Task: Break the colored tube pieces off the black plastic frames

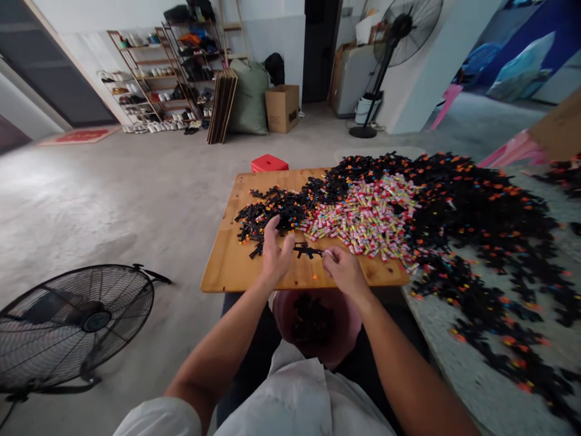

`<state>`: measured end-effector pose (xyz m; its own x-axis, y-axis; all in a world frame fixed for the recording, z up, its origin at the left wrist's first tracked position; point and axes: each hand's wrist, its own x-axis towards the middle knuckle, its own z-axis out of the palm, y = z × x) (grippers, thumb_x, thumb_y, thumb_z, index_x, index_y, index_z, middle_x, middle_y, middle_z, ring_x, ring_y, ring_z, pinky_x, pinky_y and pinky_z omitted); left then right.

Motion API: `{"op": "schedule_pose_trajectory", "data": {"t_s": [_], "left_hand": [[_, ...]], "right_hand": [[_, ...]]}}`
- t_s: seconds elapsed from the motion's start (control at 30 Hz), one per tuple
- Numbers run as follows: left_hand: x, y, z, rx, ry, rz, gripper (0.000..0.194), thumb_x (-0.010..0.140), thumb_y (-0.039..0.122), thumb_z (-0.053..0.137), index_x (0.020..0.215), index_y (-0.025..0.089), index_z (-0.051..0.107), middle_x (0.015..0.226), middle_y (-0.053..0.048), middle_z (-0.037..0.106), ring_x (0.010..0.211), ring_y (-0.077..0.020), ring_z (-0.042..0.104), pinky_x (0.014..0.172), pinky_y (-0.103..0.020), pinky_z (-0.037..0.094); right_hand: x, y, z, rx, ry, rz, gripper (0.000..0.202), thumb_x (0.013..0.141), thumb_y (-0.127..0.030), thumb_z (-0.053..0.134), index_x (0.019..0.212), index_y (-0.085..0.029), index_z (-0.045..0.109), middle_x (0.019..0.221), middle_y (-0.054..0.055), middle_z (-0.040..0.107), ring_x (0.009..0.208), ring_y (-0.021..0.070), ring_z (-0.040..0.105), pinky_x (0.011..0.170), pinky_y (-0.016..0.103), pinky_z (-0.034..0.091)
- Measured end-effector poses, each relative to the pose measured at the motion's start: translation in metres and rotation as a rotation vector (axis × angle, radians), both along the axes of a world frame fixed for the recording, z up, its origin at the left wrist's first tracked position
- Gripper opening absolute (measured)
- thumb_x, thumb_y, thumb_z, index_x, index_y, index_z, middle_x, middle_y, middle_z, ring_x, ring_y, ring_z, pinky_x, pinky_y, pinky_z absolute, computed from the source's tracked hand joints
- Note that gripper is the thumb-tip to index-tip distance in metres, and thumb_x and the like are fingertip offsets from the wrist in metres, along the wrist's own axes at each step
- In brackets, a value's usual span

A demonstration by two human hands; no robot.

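A black toy gun (307, 250) lies level just above or on the wooden board (227, 260), between my hands. My right hand (340, 264) pinches its right end, where something small and pale shows at the fingertips. With thumb and fingers apart, my left hand (276, 254) is beside the toy's left end and holds nothing visible. Beyond it sits a pile of black toy guns (272, 212) with orange and blue bits. A heap of small pink and white wrapped pieces (367, 218) spreads to the right. One small orange piece (315, 277) lies near the front edge.
A pink tub (349, 321) with dark pieces stands between my legs. More black toys (481, 206) cover the surface at right. A floor fan (91, 321) is at left, a red stool (269, 163) behind the board, and a cardboard box (282, 108) farther back.
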<state>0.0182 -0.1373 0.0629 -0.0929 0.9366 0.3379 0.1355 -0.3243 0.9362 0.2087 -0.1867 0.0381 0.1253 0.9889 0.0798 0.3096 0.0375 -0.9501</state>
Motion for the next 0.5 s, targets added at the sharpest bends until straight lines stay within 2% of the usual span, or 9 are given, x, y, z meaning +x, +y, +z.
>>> {"op": "schedule_pose_trajectory", "data": {"t_s": [0.03, 0.1, 0.13, 0.2, 0.27, 0.37, 0.43, 0.5], "left_hand": [[-0.005, 0.001, 0.008, 0.1, 0.165, -0.117, 0.046, 0.086, 0.04, 0.076, 0.126, 0.02, 0.066, 0.133, -0.015, 0.067, 0.131, -0.0282, 0.058, 0.119, -0.047, 0.038], [-0.013, 0.004, 0.023, 0.206, 0.482, -0.445, 0.031, 0.085, 0.035, 0.075, 0.113, 0.022, 0.074, 0.117, -0.012, 0.074, 0.117, -0.0287, 0.066, 0.114, -0.046, 0.043], [-0.016, 0.004, 0.029, 0.211, 0.608, -0.584, 0.021, 0.086, 0.034, 0.074, 0.103, 0.023, 0.076, 0.103, -0.01, 0.076, 0.103, -0.027, 0.07, 0.106, -0.043, 0.048], [-0.017, 0.004, 0.037, 0.174, 0.757, -0.731, 0.013, 0.091, 0.032, 0.067, 0.089, 0.023, 0.076, 0.082, -0.007, 0.074, 0.077, -0.0219, 0.07, 0.086, -0.033, 0.054], [-0.017, 0.002, 0.038, 0.155, 0.781, -0.72, 0.02, 0.096, 0.03, 0.06, 0.087, 0.023, 0.077, 0.074, -0.005, 0.072, 0.065, -0.0184, 0.065, 0.073, -0.028, 0.051], [-0.017, -0.003, 0.032, 0.245, 0.663, -0.611, 0.025, 0.1, 0.032, 0.056, 0.094, 0.024, 0.079, 0.083, -0.008, 0.074, 0.072, -0.0184, 0.068, 0.076, -0.027, 0.051], [-0.016, -0.008, 0.025, 0.342, 0.619, -0.565, 0.027, 0.102, 0.034, 0.055, 0.102, 0.023, 0.079, 0.092, -0.01, 0.075, 0.082, -0.0204, 0.07, 0.083, -0.03, 0.053], [-0.014, -0.012, 0.02, 0.443, 0.673, -0.536, 0.029, 0.103, 0.035, 0.053, 0.109, 0.021, 0.078, 0.094, -0.012, 0.074, 0.086, -0.0218, 0.07, 0.086, -0.034, 0.053]], "right_hand": [[0.002, 0.0, 0.004, 0.035, -0.087, 0.02, 0.026, 0.091, -0.044, 0.063, 0.079, -0.022, 0.065, 0.061, -0.002, 0.058, 0.055, 0.0146, 0.05, 0.053, 0.027, 0.038], [0.004, -0.001, 0.013, 0.094, -0.214, 0.087, 0.02, 0.089, -0.038, 0.063, 0.08, -0.021, 0.067, 0.063, -0.003, 0.058, 0.06, 0.0147, 0.05, 0.057, 0.027, 0.037], [0.004, -0.001, 0.016, 0.107, -0.244, 0.128, 0.019, 0.089, -0.037, 0.064, 0.081, -0.021, 0.068, 0.064, -0.003, 0.057, 0.061, 0.0145, 0.049, 0.057, 0.026, 0.036], [0.005, -0.003, 0.022, 0.081, -0.212, 0.217, 0.02, 0.092, -0.038, 0.063, 0.085, -0.02, 0.07, 0.065, -0.003, 0.058, 0.06, 0.0139, 0.049, 0.056, 0.026, 0.036], [0.006, -0.006, 0.024, 0.005, -0.044, 0.287, 0.026, 0.096, -0.044, 0.061, 0.1, -0.02, 0.071, 0.07, -0.002, 0.062, 0.057, 0.0133, 0.051, 0.054, 0.026, 0.038], [0.008, -0.014, 0.023, -0.071, 0.309, 0.313, 0.041, 0.096, -0.054, 0.064, 0.124, -0.023, 0.061, 0.078, -0.002, 0.069, 0.051, 0.012, 0.054, 0.051, 0.026, 0.042], [0.007, -0.019, 0.02, -0.083, 0.485, 0.291, 0.043, 0.092, -0.055, 0.07, 0.119, -0.026, 0.055, 0.079, -0.003, 0.07, 0.048, 0.0113, 0.054, 0.048, 0.025, 0.042], [0.005, -0.023, 0.018, -0.104, 0.589, 0.261, 0.041, 0.089, -0.057, 0.074, 0.107, -0.027, 0.052, 0.079, -0.003, 0.071, 0.046, 0.0107, 0.054, 0.045, 0.024, 0.04]]}}
